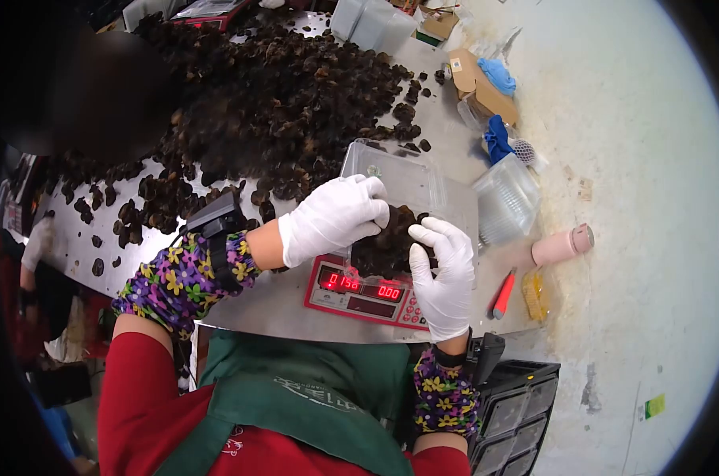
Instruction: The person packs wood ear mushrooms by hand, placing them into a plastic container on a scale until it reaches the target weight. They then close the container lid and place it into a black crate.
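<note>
A clear plastic box with its lid folded back [407, 181] sits on a red digital scale [359, 305] with lit red digits. Dark, wrinkled pieces like dried fungus [381, 252] fill the box. My left hand [335, 220], in a white glove, is over the box's left side, its fingers curled together at the dark pieces; what they hold is too small to name. My right hand [442, 274], also gloved, is at the box's right side, with thumb and fingertips bent in at the pieces and a gap between them.
A large heap of dark pieces [280, 95] spreads over the metal table [288, 305]. At the right are stacked clear boxes [508, 198], a pink bottle [563, 245], a red-handled tool [504, 294], a yellow brush [535, 297] and a cardboard box [480, 87]. Another person's gloved hand [37, 243] shows far left.
</note>
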Action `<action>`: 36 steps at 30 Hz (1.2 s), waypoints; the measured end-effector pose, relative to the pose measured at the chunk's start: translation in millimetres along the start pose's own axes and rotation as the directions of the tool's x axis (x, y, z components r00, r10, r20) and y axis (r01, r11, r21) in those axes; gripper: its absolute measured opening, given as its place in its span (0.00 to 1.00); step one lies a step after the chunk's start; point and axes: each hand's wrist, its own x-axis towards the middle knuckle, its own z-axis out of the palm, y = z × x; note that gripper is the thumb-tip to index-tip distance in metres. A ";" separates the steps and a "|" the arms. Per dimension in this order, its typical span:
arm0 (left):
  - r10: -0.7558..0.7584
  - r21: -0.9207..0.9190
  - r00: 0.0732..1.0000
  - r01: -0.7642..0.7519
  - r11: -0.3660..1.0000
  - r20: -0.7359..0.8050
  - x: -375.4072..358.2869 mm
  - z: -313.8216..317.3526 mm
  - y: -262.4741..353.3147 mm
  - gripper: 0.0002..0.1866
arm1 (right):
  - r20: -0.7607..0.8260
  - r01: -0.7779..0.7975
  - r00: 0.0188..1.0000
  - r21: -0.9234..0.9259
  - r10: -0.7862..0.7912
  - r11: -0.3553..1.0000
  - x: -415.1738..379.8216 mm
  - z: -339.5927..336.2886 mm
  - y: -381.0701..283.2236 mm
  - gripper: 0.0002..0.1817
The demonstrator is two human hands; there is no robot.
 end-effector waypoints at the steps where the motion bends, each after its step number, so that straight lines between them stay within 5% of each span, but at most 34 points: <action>1: -0.059 -0.077 0.997 0.054 0.996 -0.058 0.6 -3.3 1.5 0.08 | -0.003 0.000 1.000 -0.008 0.000 1.000 -0.5 -0.4 -2.4 0.14; 3: -0.113 -0.162 0.987 0.095 0.982 -0.110 2.0 -12.4 10.4 0.07 | 0.029 -0.095 0.995 0.205 0.091 0.974 -2.5 -1.4 -7.3 0.15; 6: -0.504 -0.648 0.856 0.449 0.616 0.114 -1.6 -18.4 27.8 0.06 | 0.052 -0.182 0.983 0.287 0.174 0.940 -4.9 6.2 -12.8 0.19; 7: -0.502 -0.650 0.858 0.445 0.615 0.112 -3.3 -17.5 31.5 0.06 | 0.068 -0.254 0.967 0.340 0.246 0.905 -5.5 9.4 -14.8 0.20; 9: -0.534 -0.791 0.805 0.493 0.361 0.258 -5.4 -19.1 40.0 0.06 | 0.087 -0.214 0.977 0.289 0.197 0.933 -4.5 11.4 -16.4 0.22; 11: -0.508 -0.826 0.817 0.470 0.312 0.273 -9.7 -13.1 42.5 0.06 | 0.152 -0.334 0.942 0.472 0.298 0.816 -7.0 16.9 -16.4 0.22; 14: -0.492 -0.855 0.762 0.515 0.065 0.421 -8.7 -19.6 52.6 0.07 | 0.215 -0.387 0.918 0.667 0.333 0.636 -7.7 13.5 -20.0 0.19; 15: -0.491 -0.854 0.762 0.516 0.065 0.423 -9.6 -18.7 52.9 0.07 | 0.256 -0.394 0.913 0.755 0.317 0.524 -9.0 13.4 -18.2 0.18; 18: -0.462 -0.838 0.765 0.540 0.080 0.449 -10.3 -15.6 57.9 0.08 | 0.233 -0.394 0.907 0.766 0.352 0.508 -14.7 13.2 -15.3 0.14; 20: -0.602 -0.773 0.767 0.515 0.370 0.222 -9.7 -15.9 68.7 0.07 | 0.189 -0.394 0.896 0.756 0.401 0.523 -16.5 12.4 -16.0 0.11; 21: -0.602 -0.773 0.767 0.515 0.369 0.224 -9.8 -14.9 68.1 0.07 | 0.189 -0.395 0.895 0.755 0.403 0.524 -16.9 12.2 -15.8 0.11; 22: -0.487 -0.552 0.870 0.369 0.748 -0.080 -10.4 -13.6 66.4 0.07 | 0.165 -0.389 0.899 0.729 0.406 0.564 -17.2 12.0 -15.6 0.11; 23: -0.239 -0.183 0.921 0.189 0.965 -0.307 -11.1 -12.4 65.3 0.08 | 0.141 -0.382 0.902 0.701 0.408 0.602 -17.7 12.2 -15.7 0.11; 31: -0.269 -0.125 0.926 0.244 0.962 -0.263 -12.5 -8.1 67.5 0.06 | 0.089 -0.353 0.923 0.583 0.374 0.732 -20.3 13.6 -19.1 0.10; 36: -0.269 -0.282 0.937 0.203 0.938 -0.221 -12.5 -5.3 59.5 0.04 | 0.087 -0.316 0.944 0.518 0.318 0.795 -19.6 11.8 -17.3 0.10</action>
